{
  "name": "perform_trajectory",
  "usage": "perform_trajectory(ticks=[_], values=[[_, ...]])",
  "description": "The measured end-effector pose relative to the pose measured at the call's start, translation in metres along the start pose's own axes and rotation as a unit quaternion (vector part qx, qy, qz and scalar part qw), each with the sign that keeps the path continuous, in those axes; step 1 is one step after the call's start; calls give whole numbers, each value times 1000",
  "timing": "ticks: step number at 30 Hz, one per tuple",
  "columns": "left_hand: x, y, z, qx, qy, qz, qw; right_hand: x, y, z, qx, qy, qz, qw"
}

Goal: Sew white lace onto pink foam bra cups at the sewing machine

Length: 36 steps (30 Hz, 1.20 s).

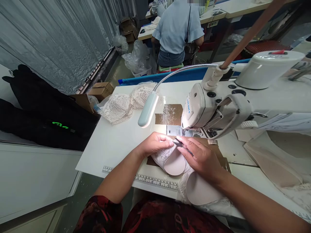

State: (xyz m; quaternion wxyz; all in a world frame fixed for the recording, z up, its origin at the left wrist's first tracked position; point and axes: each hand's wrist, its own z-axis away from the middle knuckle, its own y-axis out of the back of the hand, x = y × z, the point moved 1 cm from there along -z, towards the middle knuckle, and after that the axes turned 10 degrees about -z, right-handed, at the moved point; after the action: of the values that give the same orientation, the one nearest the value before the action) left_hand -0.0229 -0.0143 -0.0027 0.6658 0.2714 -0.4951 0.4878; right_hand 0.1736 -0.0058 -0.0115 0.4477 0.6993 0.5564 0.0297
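White lace bra (175, 164) is showing two smooth pale cups, lying on the table (116, 142); right hand (198, 155) and forearm are partly covering the second cup; left hand (156, 144) is pinching the lace's top edge; right fingers are gripping a dark tool (178, 142) (exact type unclear); cups are sitting just below the fingertips.

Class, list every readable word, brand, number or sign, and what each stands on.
"UKI", first letter unclear: blue, on the white metal sewing machine.
Too small: digits, black ruler scale on the white tabletop.
Too small: pale rectangular label, far table.
Unreadable: bright green marking, black fabric.
Unreadable: faint print, dark red-patterned clothing.
Cut off: dark lettering, far person's white top.
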Motion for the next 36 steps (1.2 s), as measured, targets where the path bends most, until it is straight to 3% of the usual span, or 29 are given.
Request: perform_trajectory(ticks=[5, 11, 15, 20, 27, 36], values=[[-2, 2, 0, 0, -16, -24, 1000, 0, 0, 1, 9, 10, -26, 1000], [0, 5, -1, 40, -16, -35, 998, 3, 3, 0, -31, -207, -79, 975], [5, 2, 0, 22, -17, -33, 999, 2, 1, -1, -63, -264, -157, 949], [5, -1, 0, -19, -63, -90, 994, 0, -1, -2, -49, -223, -147, 962], [-3, 1, 0, 76, -58, -105, 990, 1, 8, 1, -5, -130, -48, 990], [-3, 0, -1, 98, -41, -52, 993, 0, 8, 0, -33, -108, -50, 992]])
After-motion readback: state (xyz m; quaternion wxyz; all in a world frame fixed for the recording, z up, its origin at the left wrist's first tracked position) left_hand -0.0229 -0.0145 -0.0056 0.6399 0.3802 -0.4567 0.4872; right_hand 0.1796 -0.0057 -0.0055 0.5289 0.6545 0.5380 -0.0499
